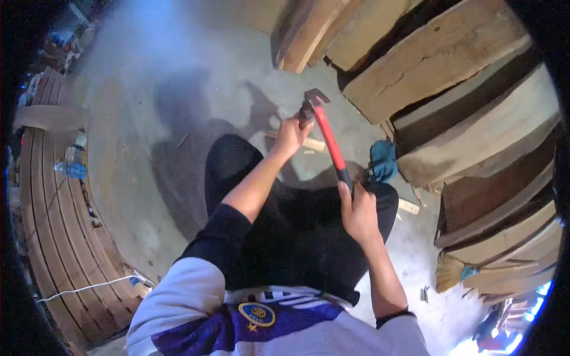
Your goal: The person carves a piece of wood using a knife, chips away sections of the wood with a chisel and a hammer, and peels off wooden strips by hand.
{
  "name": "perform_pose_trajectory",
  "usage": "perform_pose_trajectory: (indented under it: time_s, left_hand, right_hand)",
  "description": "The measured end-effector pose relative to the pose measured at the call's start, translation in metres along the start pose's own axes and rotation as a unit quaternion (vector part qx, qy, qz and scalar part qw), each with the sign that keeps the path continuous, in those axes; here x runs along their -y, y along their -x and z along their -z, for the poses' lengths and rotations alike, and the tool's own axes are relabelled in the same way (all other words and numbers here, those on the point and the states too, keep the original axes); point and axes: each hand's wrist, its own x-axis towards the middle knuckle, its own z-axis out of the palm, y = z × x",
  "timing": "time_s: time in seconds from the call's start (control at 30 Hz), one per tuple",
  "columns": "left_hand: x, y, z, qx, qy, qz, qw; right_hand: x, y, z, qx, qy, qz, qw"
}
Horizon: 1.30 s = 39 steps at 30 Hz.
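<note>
My right hand (360, 213) is closed around the black grip of a hammer (330, 136) with a red shaft. The dark hammer head points away from me, up by my left hand (290, 137). That hand's fingers are closed on a small dark piece (306, 113) just beside the head; its kind is unclear, and I cannot tell whether it touches the hammer. Below the hands are my bent knees in black trousers. A light wood offcut (313, 144) lies on the floor beyond them.
Thick wooden slabs (439, 59) stand in a row along the right. A teal cloth (383, 161) lies against them. On the left are a slatted wooden bench (50, 219), a plastic bottle (72, 170) and a white cable (89, 289). Another offcut (408, 206) lies by my right knee.
</note>
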Motion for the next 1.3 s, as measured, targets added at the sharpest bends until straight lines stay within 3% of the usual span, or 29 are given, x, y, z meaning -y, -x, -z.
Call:
perform_pose_trajectory:
  time_s: [0.13, 0.2, 0.3, 0.4, 0.43, 0.53, 0.57, 0.7, 0.9, 1.3]
  left_hand:
    - [-0.02, 0.019, 0.012, 0.007, -0.056, 0.022, 0.998]
    - [-0.021, 0.018, 0.009, -0.005, 0.021, 0.045, 0.999]
    - [-0.02, 0.016, 0.014, 0.022, -0.025, 0.033, 0.999]
    - [-0.022, 0.016, 0.021, 0.053, -0.059, 0.036, 0.996]
    - [-0.02, 0.016, 0.021, 0.051, -0.063, 0.047, 0.996]
    - [-0.049, 0.017, 0.034, -0.011, -0.038, -0.046, 0.998]
    - [-0.061, 0.015, 0.042, 0.023, -0.072, -0.019, 0.997]
    - [-0.084, 0.011, 0.059, 0.019, -0.076, -0.077, 0.994]
    - [-0.086, 0.008, 0.07, 0.115, -0.221, -0.006, 0.968]
    - [-0.088, 0.025, 0.073, 0.173, -0.223, -0.019, 0.959]
  right_hand:
    - [-0.001, 0.011, 0.015, 0.001, -0.1, -0.108, 0.989]
    - [-0.008, 0.0, 0.01, 0.006, -0.126, -0.14, 0.982]
    - [-0.05, -0.01, -0.03, 0.057, -0.232, -0.217, 0.947]
    - [-0.082, -0.019, -0.072, 0.11, -0.196, -0.277, 0.934]
    - [-0.094, -0.019, -0.092, 0.086, -0.17, -0.266, 0.945]
    - [-0.108, -0.02, -0.128, 0.033, -0.118, -0.264, 0.957]
    - [-0.105, -0.021, -0.134, 0.031, -0.119, -0.282, 0.951]
    - [-0.127, -0.026, -0.159, 0.033, -0.121, -0.302, 0.945]
    - [-0.152, -0.021, -0.181, 0.059, -0.138, -0.315, 0.937]
    - [-0.144, -0.019, -0.175, 0.073, -0.122, -0.297, 0.944]
